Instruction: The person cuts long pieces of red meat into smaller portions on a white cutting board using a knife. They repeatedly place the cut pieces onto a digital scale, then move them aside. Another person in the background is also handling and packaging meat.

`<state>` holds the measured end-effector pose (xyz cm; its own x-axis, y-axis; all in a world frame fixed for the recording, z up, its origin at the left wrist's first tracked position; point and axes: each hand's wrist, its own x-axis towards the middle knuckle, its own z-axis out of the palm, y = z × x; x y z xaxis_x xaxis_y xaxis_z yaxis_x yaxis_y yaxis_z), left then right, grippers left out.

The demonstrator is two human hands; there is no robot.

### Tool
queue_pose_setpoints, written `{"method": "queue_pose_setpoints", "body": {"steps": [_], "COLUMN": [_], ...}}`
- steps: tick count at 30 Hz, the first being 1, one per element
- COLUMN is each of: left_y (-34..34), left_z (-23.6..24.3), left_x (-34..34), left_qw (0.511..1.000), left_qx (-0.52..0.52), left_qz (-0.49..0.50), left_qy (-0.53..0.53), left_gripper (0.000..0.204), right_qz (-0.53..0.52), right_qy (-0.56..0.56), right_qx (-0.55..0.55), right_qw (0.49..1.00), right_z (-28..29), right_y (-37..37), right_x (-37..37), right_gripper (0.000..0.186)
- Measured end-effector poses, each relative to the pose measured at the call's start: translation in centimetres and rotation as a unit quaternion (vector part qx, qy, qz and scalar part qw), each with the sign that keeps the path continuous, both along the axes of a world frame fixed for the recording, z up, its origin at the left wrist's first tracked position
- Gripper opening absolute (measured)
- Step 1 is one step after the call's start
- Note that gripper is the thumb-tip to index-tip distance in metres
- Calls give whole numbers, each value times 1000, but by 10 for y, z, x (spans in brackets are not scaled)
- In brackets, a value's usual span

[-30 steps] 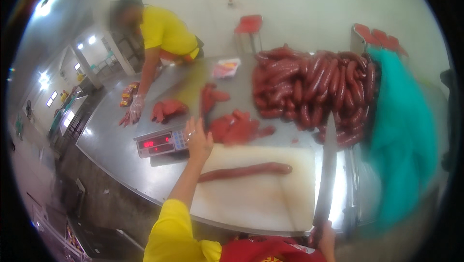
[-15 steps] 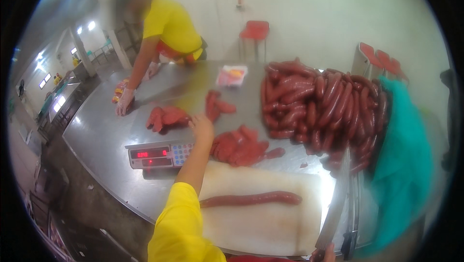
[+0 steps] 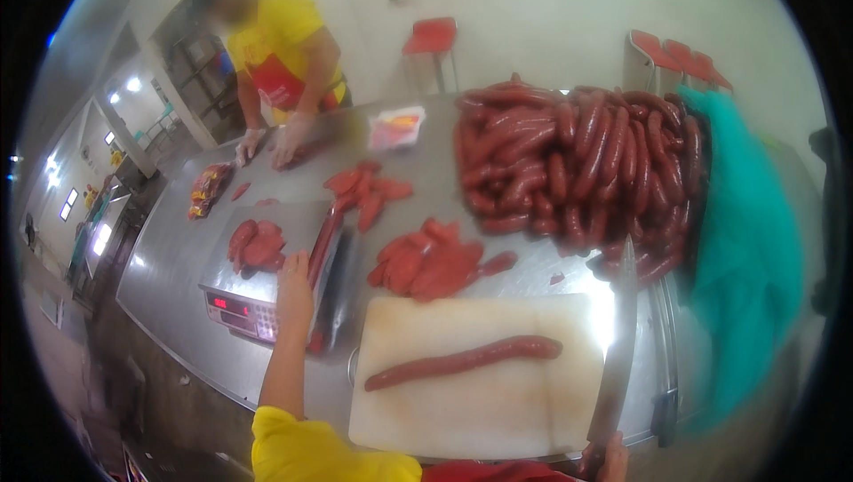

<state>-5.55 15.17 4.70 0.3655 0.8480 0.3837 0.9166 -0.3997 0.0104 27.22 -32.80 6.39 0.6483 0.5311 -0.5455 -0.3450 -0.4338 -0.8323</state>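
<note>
On metal table [image 3: 164, 260], sausages [image 3: 582, 158], pale wall [image 3: 542, 7]

My left hand [image 3: 295, 282] is no longer beyond the scale [image 3: 216, 276] near the loose meat pieces; it is drawn back to the scale's right edge. The scale sits turned and further left, with a gap now between it and the cutting board [image 3: 480, 411]. The far cluster of pieces [image 3: 366, 191] spreads wider to the left. Across from me, the co-worker [image 3: 289, 33] stands more upright, gloved hands [image 3: 291, 137] withdrawn from the package [image 3: 210, 189] to the table's far side.
</note>
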Motion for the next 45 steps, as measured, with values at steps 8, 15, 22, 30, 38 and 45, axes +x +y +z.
{"method": "queue_pose_setpoints", "body": {"steps": [8, 15, 22, 30, 38, 45], "left_y": [-11, 96, 203, 189, -54, -124], "left_z": [-16, -61, -90, -83, -61, -65], "left_x": [31, 137, 171, 174, 72, -3], "left_qw": [981, 961, 936, 891, 953, 962], "left_qx": [-65, -131, -179, -39, -89, -114], "left_qz": [-103, 42, 175, 2, -42, 212], "left_qy": [-153, -238, -248, -452, -285, -128], "left_gripper": [38, 38, 32, 31, 23, 47], "right_qz": [-31, -76, -102, -164, -153, 2], "right_qy": [83, 51, 15, 45, 47, -64], "right_qx": [-36, -77, -145, -124, -61, -55], "right_qw": [995, 993, 984, 978, 985, 996], "right_z": [16, 24, 40, 5, 0, 10], "right_y": [31, 58, 89, 91, 80, 80], "right_x": [-8, -31, -42, -34, -33, -37], "right_gripper": [62, 59, 57, 54, 54, 54]}}
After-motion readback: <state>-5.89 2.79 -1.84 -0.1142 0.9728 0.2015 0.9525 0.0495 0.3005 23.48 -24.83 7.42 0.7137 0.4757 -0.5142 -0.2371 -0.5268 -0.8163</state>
